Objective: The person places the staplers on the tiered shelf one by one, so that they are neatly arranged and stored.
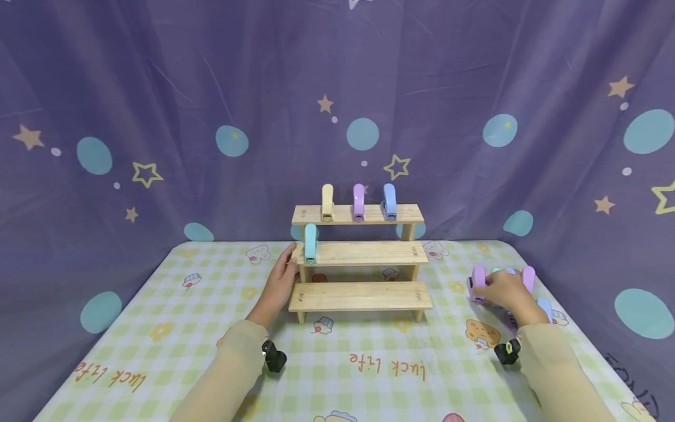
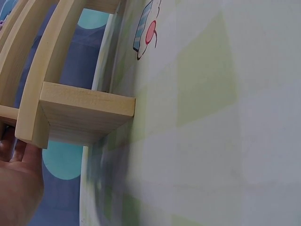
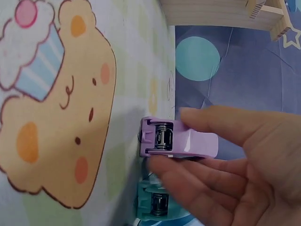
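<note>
A three-step wooden rack (image 1: 364, 296) stands mid-table. My left hand (image 1: 279, 281) grips the left end of its middle step, fingertips partly hidden behind the wood in the left wrist view. On the top step stand a yellow hole punch (image 1: 327, 202), a purple one and a blue one; a teal hole punch (image 1: 310, 243) stands at the middle step's left end. At the table's right, my right hand (image 1: 508, 290) holds a purple hole punch (image 3: 188, 140) between thumb and fingers. A teal hole punch (image 3: 157, 202) stands beside it, partly covered by the fingers.
Behind and right of my right hand are more hole punches, including a purple one (image 1: 528, 278) and a blue one (image 1: 545, 308), partly hidden. A green checked cloth (image 1: 390, 392) covers the table. A purple patterned curtain (image 1: 295, 82) hangs behind.
</note>
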A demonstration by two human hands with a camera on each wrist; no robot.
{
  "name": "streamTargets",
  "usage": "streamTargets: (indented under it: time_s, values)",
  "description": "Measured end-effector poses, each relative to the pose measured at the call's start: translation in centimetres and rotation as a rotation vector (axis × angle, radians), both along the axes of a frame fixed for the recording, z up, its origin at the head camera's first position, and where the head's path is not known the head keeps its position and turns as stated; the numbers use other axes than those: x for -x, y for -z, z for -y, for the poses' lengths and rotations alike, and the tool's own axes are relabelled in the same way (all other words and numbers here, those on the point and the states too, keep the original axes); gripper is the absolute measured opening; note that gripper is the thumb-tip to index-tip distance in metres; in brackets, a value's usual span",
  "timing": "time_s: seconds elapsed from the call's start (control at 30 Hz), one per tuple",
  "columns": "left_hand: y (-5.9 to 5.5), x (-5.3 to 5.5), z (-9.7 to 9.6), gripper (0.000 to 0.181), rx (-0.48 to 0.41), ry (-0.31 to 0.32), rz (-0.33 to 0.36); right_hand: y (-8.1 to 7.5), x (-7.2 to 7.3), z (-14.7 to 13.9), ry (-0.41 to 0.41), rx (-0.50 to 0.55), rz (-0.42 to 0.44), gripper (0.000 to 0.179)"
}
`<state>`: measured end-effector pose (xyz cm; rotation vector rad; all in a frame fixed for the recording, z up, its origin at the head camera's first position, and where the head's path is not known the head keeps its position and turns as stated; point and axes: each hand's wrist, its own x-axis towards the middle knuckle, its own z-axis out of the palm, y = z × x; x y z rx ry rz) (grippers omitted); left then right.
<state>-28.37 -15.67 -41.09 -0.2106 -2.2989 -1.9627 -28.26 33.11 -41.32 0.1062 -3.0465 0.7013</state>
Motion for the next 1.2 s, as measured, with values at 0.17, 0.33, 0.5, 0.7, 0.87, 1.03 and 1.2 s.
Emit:
streamTargets:
  time_s: [0.17, 0.33, 0.5, 0.7, 0.87, 1.03, 1.2]
  values:
    - [1.26, 1.12, 0.16, 0.052, 0.015, -0.018, 0.011, -0.24, 0.09, 0.25, -0.001, 0.016, 0.078, 0.034]
    - [1.15, 1.1, 0.22, 0.052, 0.016, -0.01, 0.029, -0.31, 0.2, 0.38, 0.01, 0.019, 0.106, 0.034]
    - [1.2, 1.14, 0.24, 0.052, 0.016, -0.003, 0.018, -0.44, 0.17, 0.45, 0.016, 0.01, 0.121, 0.034]
    - [1.28, 1.17, 0.25, 0.052, 0.012, -0.001, 0.02, -0.32, 0.27, 0.41, 0.009, 0.01, 0.114, 0.035]
    - [1.2, 1.03, 0.21, 0.052, 0.019, -0.012, 0.029, 0.01, 0.47, 0.19, 0.007, 0.019, 0.111, 0.035]
    - [1.24, 0.89, 0.25, 0.053, 0.023, -0.005, 0.026, 0.15, 0.43, 0.12, -0.002, 0.023, 0.094, 0.036]
    - [1.32, 0.87, 0.33, 0.053, 0.025, 0.004, 0.024, -0.17, 0.15, 0.22, -0.015, 0.014, 0.04, 0.036]
